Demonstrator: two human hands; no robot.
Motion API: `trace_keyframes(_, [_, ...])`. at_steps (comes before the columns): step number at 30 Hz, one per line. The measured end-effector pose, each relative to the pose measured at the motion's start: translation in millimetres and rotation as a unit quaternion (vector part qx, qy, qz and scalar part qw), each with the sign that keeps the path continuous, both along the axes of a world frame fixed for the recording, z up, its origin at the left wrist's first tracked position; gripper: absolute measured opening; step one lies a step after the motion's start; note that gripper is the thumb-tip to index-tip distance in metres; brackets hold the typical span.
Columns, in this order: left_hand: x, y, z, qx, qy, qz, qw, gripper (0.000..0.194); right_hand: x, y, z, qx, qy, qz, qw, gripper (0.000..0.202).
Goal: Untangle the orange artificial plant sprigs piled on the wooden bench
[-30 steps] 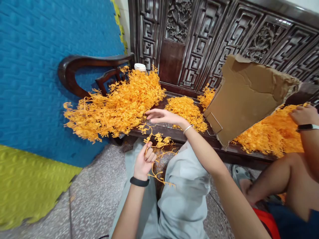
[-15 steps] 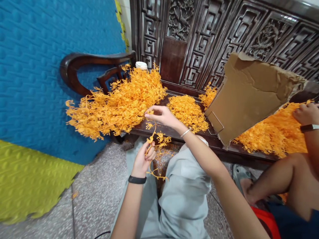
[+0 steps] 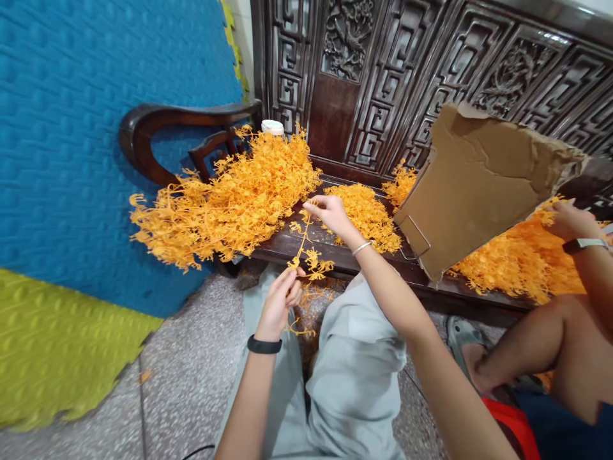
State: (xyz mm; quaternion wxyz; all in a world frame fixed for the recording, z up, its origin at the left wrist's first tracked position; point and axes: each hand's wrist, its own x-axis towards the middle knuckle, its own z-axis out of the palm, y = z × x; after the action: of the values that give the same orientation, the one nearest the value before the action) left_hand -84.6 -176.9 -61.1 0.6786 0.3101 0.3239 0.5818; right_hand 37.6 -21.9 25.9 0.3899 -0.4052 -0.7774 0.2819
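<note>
An orange plastic sprig [image 3: 313, 260] with small branching tufts stretches between my two hands in front of my knees. My left hand [image 3: 278, 303], with a black wristband, is closed around its lower stem; a curled end of orange stem hangs beneath. Higher up and to the right, my right hand [image 3: 332, 217] pinches the upper end between thumb and fingers. That hand is above the dark wooden bench [image 3: 287, 246], between a large heap of orange sprigs [image 3: 230, 204] on the left and a smaller pile [image 3: 363, 217] on the right.
A torn cardboard piece [image 3: 479, 185] leans on the bench, with more orange sprigs [image 3: 507, 262] beside it. Another person's hand [image 3: 572, 220] is over those. A white container [image 3: 272, 127] stands behind the large heap. A curved armrest [image 3: 138, 137] bounds the bench's left end.
My right hand has moved up and to the right, drawing the sprig's upper stem straighter. My left hand has barely moved. The other person's hand has shifted left and now holds some orange pieces.
</note>
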Motion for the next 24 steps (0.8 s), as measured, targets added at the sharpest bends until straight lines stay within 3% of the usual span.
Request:
trace_keyframes(6, [7,0,4.1,0.008,0.029,0.006,1.000,0.022,-11,9,-14.6,-0.016,0.038,-0.070,0.997,0.027])
trace_keyframes(10, [7,-3,0.2,0.007,0.041,-0.008,0.999,0.023,-8,18,-4.8,-0.008,0.088,-0.131,0.987,0.023])
trace_keyframes(13, [4,-5,-3.9,-0.005,0.088,-0.039,0.995,0.026,25,39,8.4,0.020,0.148,-0.227,0.962,0.032])
trace_keyframes(15, [1,-6,-5.1,-0.007,0.107,-0.029,0.994,0.026,57,55,8.5,0.037,0.204,-0.283,0.936,0.032])
trace_keyframes(19, [-1,-3,-4.7,-0.009,0.086,-0.004,0.996,0.026,107,75,-15.8,-0.028,0.231,-0.359,0.904,0.023])
trace_keyframes(24, [0,1,-4.9,-0.027,0.050,0.032,0.998,0.025,117,77,-37.8,-0.107,0.246,-0.376,0.887,0.012])
